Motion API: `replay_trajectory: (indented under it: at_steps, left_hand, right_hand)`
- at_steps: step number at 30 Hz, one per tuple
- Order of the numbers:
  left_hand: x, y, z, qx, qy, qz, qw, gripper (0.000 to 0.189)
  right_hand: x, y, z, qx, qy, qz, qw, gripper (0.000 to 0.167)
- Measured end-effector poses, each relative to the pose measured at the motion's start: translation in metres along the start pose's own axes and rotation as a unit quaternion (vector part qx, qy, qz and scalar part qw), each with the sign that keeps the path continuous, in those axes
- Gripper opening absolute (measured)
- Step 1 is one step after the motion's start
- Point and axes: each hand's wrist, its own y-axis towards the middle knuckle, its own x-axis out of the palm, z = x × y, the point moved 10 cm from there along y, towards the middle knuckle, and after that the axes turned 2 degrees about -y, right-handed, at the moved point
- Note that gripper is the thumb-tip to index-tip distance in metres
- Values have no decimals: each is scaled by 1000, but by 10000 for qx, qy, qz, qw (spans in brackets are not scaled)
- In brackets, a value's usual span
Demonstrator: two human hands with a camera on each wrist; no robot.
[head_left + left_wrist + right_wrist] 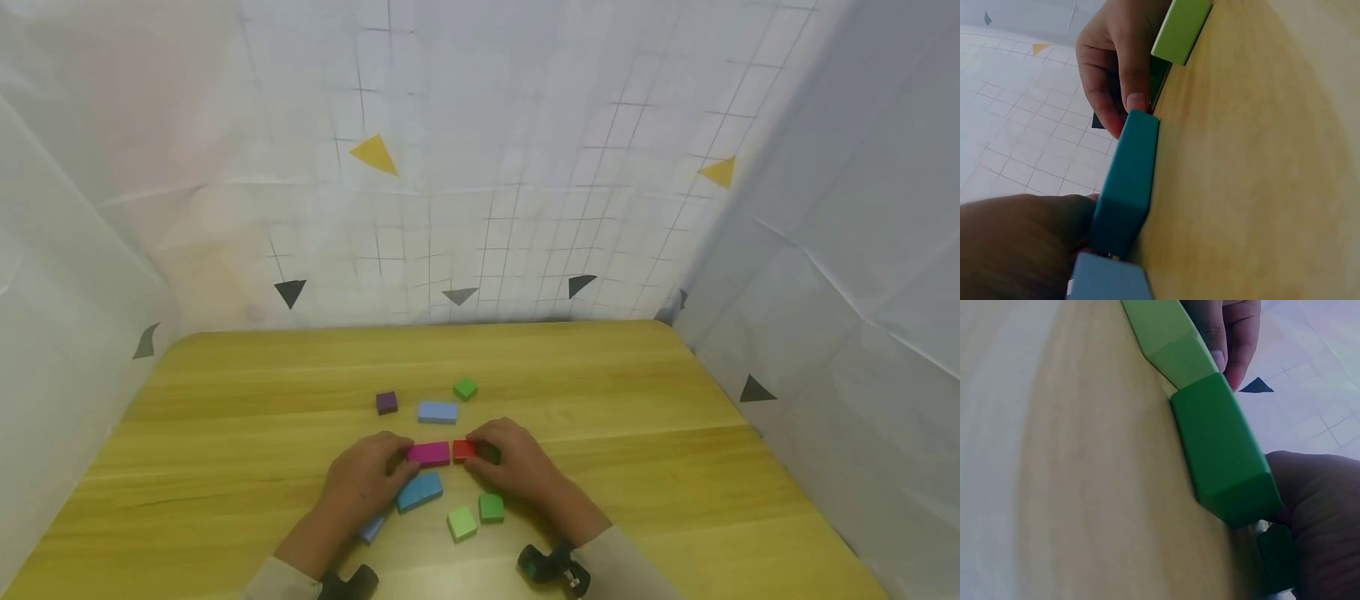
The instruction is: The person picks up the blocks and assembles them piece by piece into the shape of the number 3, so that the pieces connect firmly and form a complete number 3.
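My left hand (365, 473) pinches a magenta block (429, 454) by its left end, thumb in front and fingers behind. Just right of it lies a red block (462, 451), pinched between the thumb and fingers of my right hand (517, 462). A narrow gap parts the two blocks. Under my right palm a dark green block (491, 452) is partly hidden. Close in front of my left thumb lies a blue block (420, 492). In the left wrist view that blue block (1127, 181) covers most of the magenta one.
Behind the hands lie a purple block (386, 402), a light blue block (437, 412) and a green block (465, 388). Nearer me are a light green block (461, 523), another green block (491, 508) and a blue block (371, 529) beside my left wrist.
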Motion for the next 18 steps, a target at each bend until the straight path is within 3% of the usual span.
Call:
replay_trajectory:
  at_steps: [18]
  left_hand:
    - [0,-1,3,106,81,169,9998,32]
  right_hand:
    - [2,0,0,49,29,-64,10000,31]
